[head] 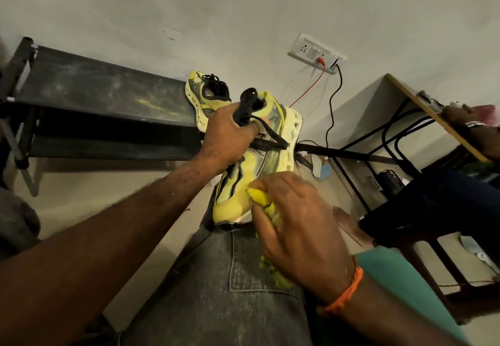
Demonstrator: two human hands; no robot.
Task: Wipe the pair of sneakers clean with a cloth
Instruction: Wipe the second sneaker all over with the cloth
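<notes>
Our left hand (227, 134) grips the sneaker (259, 161) at twelve o'clock while our right hand (300, 224) at five o'clock clutches the yellow cloth (266, 202) against its toe.

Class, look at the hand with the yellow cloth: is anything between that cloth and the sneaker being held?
Nothing visible does. The right hand presses the yellow cloth straight against the toe of the held sneaker, which the left hand grips by its laces.

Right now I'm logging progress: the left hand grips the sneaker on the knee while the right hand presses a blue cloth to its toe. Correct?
Not quite: the cloth is yellow, not blue. The head view shows the left hand gripping the sneaker on the knee while the right hand presses the cloth to its toe.
</notes>
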